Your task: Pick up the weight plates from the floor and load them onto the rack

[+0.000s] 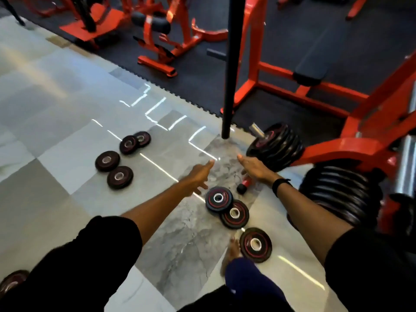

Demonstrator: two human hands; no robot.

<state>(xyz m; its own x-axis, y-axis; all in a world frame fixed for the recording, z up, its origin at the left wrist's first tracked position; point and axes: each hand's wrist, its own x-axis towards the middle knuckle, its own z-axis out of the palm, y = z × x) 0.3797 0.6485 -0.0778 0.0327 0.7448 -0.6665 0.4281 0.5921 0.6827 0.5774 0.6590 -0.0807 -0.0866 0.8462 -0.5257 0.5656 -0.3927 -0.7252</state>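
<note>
Small black weight plates with red rings lie flat on the tiled floor: one (218, 198) just below my hands, a second (234, 213) overlapping it, a third (255, 244) by my bare foot. Several more (120, 177) lie in a group to the left. The red rack (351, 149) stands at right, with stacked plates on its peg (276, 146) and a lower stack (337, 194). My left hand (199, 174) and my right hand (253, 166) both reach forward above the floor, fingers extended, holding nothing. The right hand is close to the peg's plates.
A black vertical pole (231, 68) stands just beyond my hands. A small red-and-black handle (244, 184) lies under my right wrist. Another plate (12, 281) lies at the far left bottom. Red gym machines (162, 41) and a bench (310, 73) stand on dark rubber matting behind.
</note>
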